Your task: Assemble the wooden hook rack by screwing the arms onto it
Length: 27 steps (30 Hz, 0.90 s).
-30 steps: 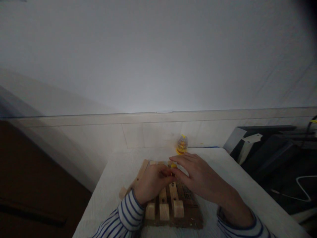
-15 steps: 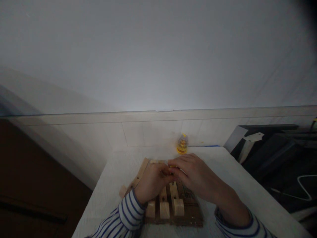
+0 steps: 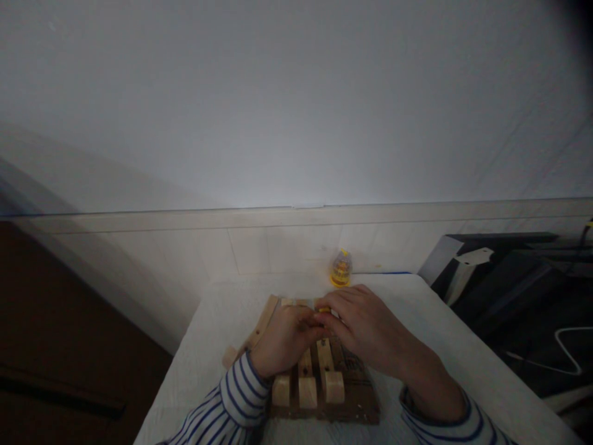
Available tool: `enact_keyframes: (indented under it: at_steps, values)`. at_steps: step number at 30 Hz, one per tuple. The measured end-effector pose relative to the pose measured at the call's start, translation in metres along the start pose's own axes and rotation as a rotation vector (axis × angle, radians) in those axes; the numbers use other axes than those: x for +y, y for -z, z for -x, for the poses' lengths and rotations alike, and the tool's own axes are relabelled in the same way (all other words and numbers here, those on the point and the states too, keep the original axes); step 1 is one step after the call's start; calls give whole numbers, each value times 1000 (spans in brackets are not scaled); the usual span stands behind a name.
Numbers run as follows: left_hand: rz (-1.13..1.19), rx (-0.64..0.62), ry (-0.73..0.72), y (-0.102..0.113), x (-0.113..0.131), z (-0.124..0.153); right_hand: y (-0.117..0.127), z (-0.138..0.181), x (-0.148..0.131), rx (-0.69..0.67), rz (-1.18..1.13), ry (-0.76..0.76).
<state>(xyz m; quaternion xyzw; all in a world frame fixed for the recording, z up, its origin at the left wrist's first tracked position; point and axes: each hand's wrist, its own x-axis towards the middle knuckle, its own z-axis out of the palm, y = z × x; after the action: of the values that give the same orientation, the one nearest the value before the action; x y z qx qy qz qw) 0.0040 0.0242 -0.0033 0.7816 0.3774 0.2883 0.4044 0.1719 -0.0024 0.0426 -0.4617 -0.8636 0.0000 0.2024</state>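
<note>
My left hand (image 3: 290, 337) and my right hand (image 3: 364, 327) meet over a brown cardboard piece (image 3: 356, 405), fingertips close together. Between the bent fingers of my right hand shows a small yellow piece (image 3: 325, 309), mostly covered. The left thumb and fingers are pinched; what they hold, if anything, is hidden. Under my hands, wooden strips (image 3: 325, 355) with dark holes lie on the cardboard, ending in wooden blocks (image 3: 307, 393) toward me. Left of my left hand, a separate wooden strip (image 3: 265, 318) lies at a slant, with a block (image 3: 229, 356) at its near end.
A yellow cone-shaped container (image 3: 341, 271) with a clear cover stands at the back of the white table (image 3: 185, 383), near the wall (image 3: 287, 241). Dark flat panels (image 3: 523, 290) and a metal bracket (image 3: 467, 272) are to the right, beyond the table edge.
My right fingers have shifted slightly, and more of the yellow piece shows between them. My left hand stays nearly in place; the wooden pieces look unmoved.
</note>
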Motion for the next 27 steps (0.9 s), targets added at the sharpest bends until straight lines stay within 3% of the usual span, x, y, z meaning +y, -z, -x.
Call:
enact_keyframes:
  at_steps: [11, 16, 27]
  values:
    - [119, -80, -83, 2, 1, 0, -3, 2, -6, 28, 107, -53]
    - [98, -100, -45, 1, 3, 0, -3, 1, -7, 41, 126, -89]
    - [-102, 63, 80, 0, 6, 1, -3, 1, -7, 81, 149, -85]
